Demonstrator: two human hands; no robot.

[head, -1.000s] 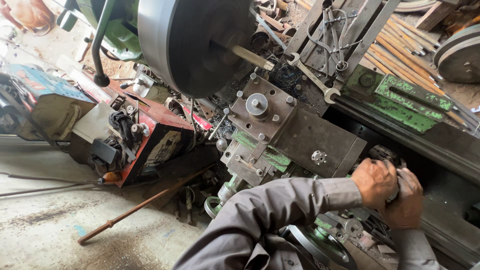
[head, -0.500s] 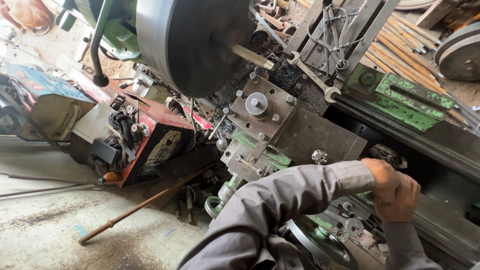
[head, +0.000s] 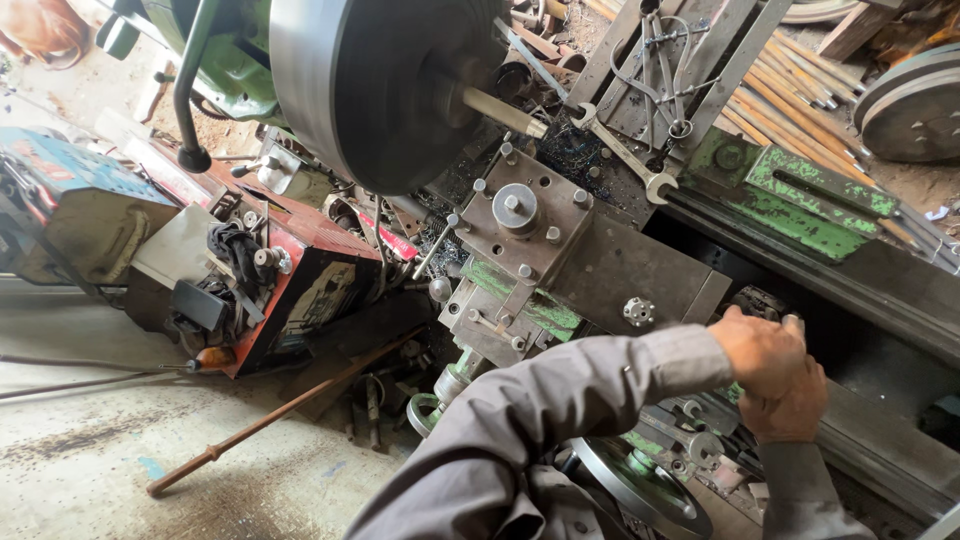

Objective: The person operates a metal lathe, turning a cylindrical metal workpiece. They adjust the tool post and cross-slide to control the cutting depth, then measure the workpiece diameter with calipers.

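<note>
My left hand (head: pixel 762 348) and my right hand (head: pixel 795 412) are pressed together at the lower right, over the lathe carriage next to the dark bed (head: pixel 880 300). Both have curled fingers closed on a part that they hide. My grey left sleeve (head: pixel 560 400) reaches across the frame from the lower left. Just left of the hands lies the flat carriage plate (head: pixel 640 270) with the square tool post (head: pixel 520 210) on it. Beyond that is the large dark round chuck plate (head: pixel 380 90) with a short shaft (head: pixel 505 112) sticking out.
An open-end wrench (head: pixel 620 150) lies on the bed behind the tool post. A handwheel (head: pixel 640 490) sits below my arms. A red machine box (head: pixel 300 280), a blue box (head: pixel 70 200) and a rusty rod (head: pixel 270 420) are on the floor at left. Metal rods (head: pixel 790 90) and a pulley (head: pixel 915 105) lie at top right.
My hands stay clasped at the same spot on the carriage, shifting only slightly right and back. The rest of the machine looks unchanged.
</note>
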